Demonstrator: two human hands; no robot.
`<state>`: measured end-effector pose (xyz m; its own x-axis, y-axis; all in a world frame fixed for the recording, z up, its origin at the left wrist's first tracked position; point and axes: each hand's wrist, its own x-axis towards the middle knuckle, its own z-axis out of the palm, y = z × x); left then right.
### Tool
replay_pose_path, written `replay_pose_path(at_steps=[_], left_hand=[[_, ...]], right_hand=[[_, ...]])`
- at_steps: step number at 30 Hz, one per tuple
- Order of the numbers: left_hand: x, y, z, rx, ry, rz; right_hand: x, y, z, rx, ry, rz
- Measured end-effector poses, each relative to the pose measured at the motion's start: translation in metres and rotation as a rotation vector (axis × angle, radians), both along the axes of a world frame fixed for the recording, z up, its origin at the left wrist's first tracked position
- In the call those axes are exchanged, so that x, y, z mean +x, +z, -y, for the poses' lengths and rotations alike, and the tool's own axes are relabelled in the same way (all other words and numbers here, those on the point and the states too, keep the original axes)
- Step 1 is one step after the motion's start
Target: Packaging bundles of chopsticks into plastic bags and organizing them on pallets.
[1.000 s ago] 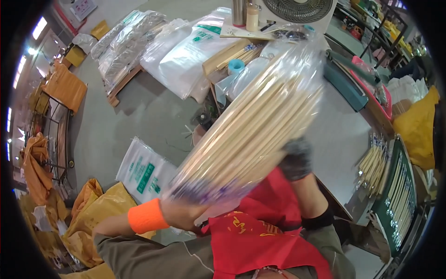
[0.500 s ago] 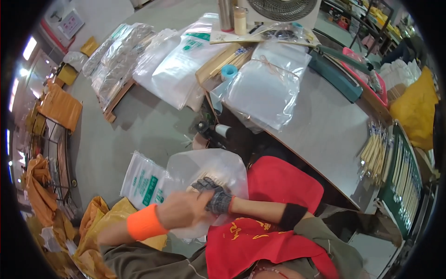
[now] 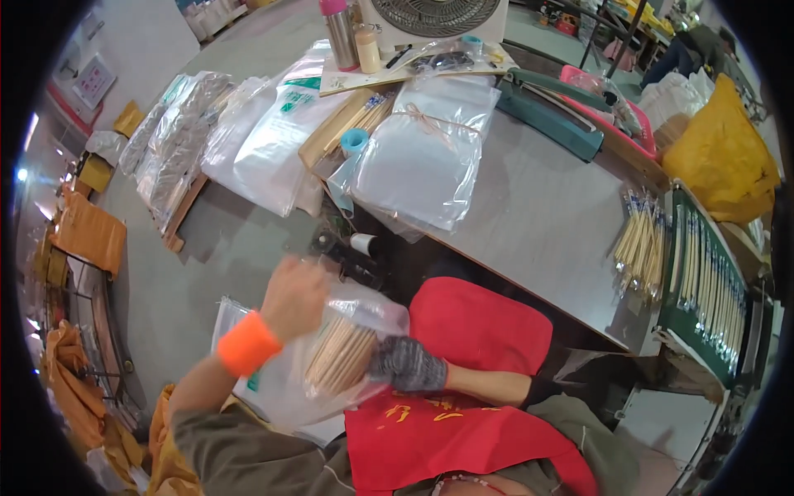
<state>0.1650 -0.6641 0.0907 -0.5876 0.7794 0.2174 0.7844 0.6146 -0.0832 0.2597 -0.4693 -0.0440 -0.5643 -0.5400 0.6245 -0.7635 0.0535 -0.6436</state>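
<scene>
While the head view looks down over the person's lap, a bundle of pale, slender wooden sticks [image 3: 341,357] sits inside a large clear plastic bag [image 3: 285,384], its ends tilted up toward the camera, in front of a bright red apron [image 3: 463,450]. The right hand [image 3: 409,364], in a dark grey knitted glove, lies against the bundle's right side; its fingers are partly hidden, so I cannot tell how firmly it grasps. The bare left hand [image 3: 296,298], behind an orange wristband [image 3: 249,344], is curled and blurred at the bag's upper left edge; whether it pinches the plastic cannot be told.

Ahead and to the right stretches a smooth grey worktop [image 3: 546,236]. On it lie a flat stack of clear bags [image 3: 418,169] tied with thin string and, toward the right, a loose pile of pale sticks [image 3: 641,248]. Just beside that pile, a green rack [image 3: 676,310] carries more sticks side by side. A pale blue roll [image 3: 354,141] is just left of the stack.
</scene>
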Motion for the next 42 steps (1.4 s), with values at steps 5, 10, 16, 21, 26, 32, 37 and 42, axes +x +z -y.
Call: replay_pose_path(at_steps=[5, 10, 16, 21, 26, 32, 37, 42], left_hand=[[0.047, 0.063, -0.011, -0.007, 0.056, 0.072], [0.044, 0.052, -0.023, -0.422, 0.001, 0.270], [-0.001, 0.007, -0.112, -0.400, -0.602, 0.548], [-0.050, -0.006, -0.225, 0.096, -0.452, 0.955], [-0.089, -0.066, -0.402, 0.352, -0.525, 1.071], [-0.164, -0.131, -0.526, 0.541, -0.394, 0.812], [-0.160, -0.144, -0.605, 0.527, -0.369, 0.796], [-0.104, -0.142, -0.623, 0.418, -0.351, 0.858]], right_hand=[[0.024, 0.044, 0.002, 0.206, 0.367, 0.003], [-0.002, 0.032, -0.002, 0.116, 0.332, -0.019], [0.049, -0.042, -0.153, 0.218, -0.556, 0.726], [0.106, -0.010, -0.335, 0.737, -2.008, 0.246], [0.082, -0.044, -0.428, 0.265, -2.189, 0.560], [0.087, -0.046, -0.383, 0.348, -1.998, 0.330], [0.063, -0.034, -0.427, 0.679, -2.247, 0.263], [-0.004, 0.014, -0.481, -0.059, -1.738, 0.894]])
